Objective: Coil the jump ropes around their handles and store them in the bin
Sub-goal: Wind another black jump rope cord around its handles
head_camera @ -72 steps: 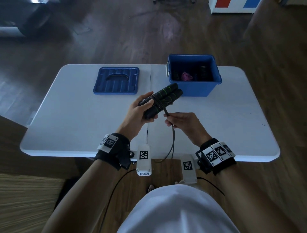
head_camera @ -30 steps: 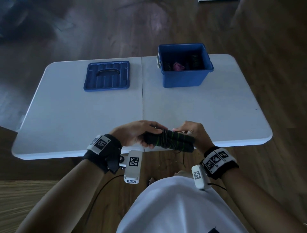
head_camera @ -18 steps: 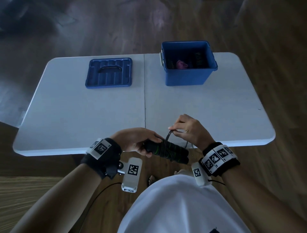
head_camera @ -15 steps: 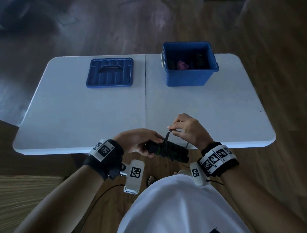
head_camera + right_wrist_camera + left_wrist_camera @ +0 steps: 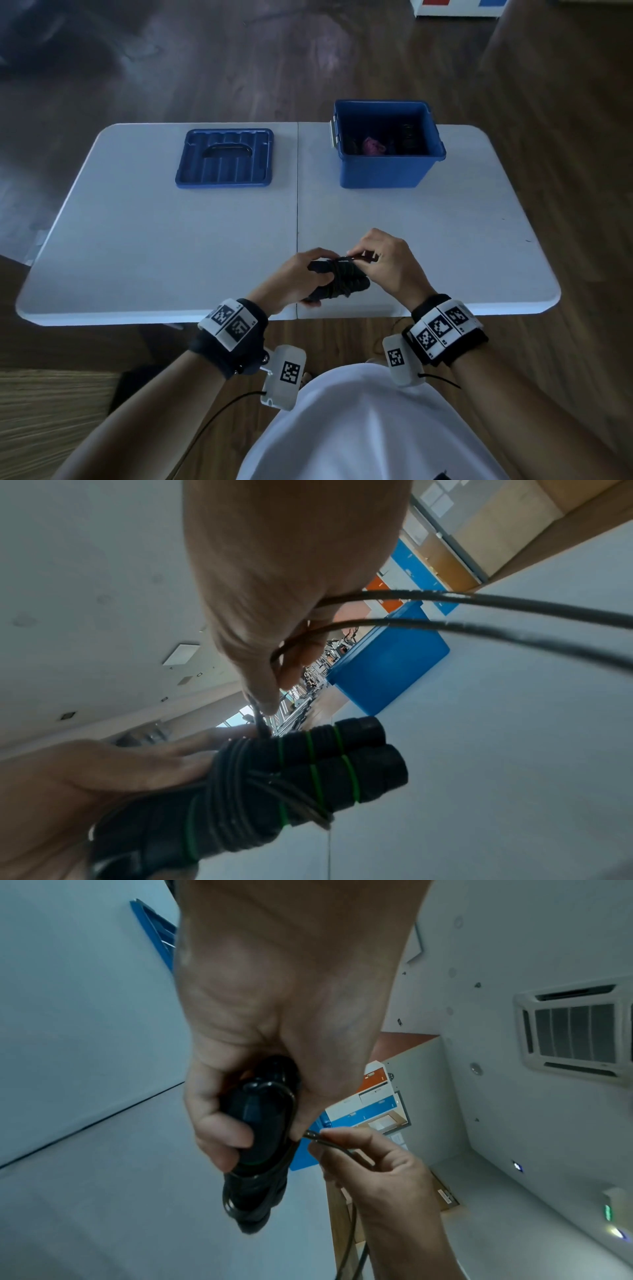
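Observation:
My left hand grips two black jump-rope handles with green rings held side by side over the table's near edge. Black cord is wound several times around their middle. My right hand pinches the loose cord just above the handles, and the slack runs back past the right wrist. In the left wrist view the handles show end-on with my right fingers holding the cord beside them. The open blue bin stands at the table's far right, with dark and pink items inside.
The bin's blue lid lies flat at the far left of the white folding table. A seam runs down the table's middle. Dark wood floor surrounds the table.
The handles have moved from below the table edge up over the table. My right hand has carried the cord over the top of the bundle, adding to the winding.

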